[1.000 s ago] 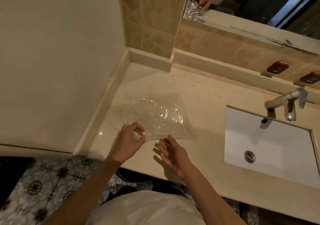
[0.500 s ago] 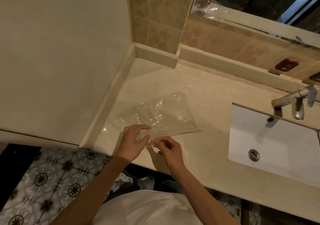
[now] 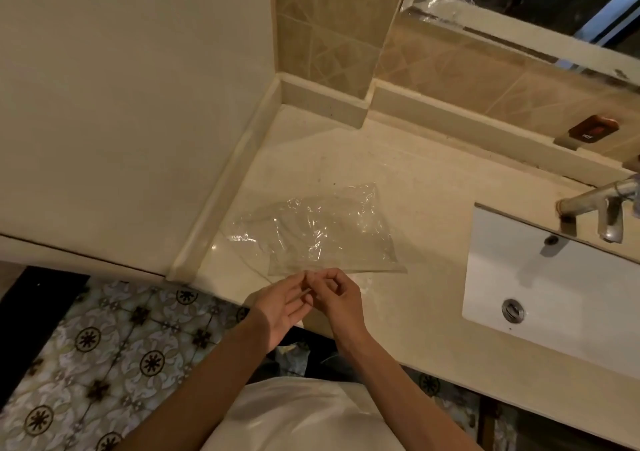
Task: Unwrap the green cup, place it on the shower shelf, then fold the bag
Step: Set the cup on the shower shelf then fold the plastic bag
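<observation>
A clear, crinkled plastic bag [image 3: 322, 232] lies flat on the beige counter [image 3: 426, 187], left of the sink. Both hands meet at the bag's near edge. My left hand [image 3: 280, 308] has its fingers stretched forward, and its tips touch those of my right hand [image 3: 337, 294]. The right hand's fingers are curled into a pinch. A thin strip of the plastic shows between the two sets of fingertips. No green cup is in view.
A white sink basin [image 3: 561, 287] with a metal tap [image 3: 602, 204] sits to the right. A cream wall panel [image 3: 131, 104] borders the counter on the left, with tiled wall and a mirror [image 3: 540, 3] behind. Patterned floor tiles [image 3: 114, 353] lie below the counter's front edge.
The bag has been folded over into a narrower shape. Both hands drew back toward the counter's front edge and came together, fingertips pinching the bag's near edge.
</observation>
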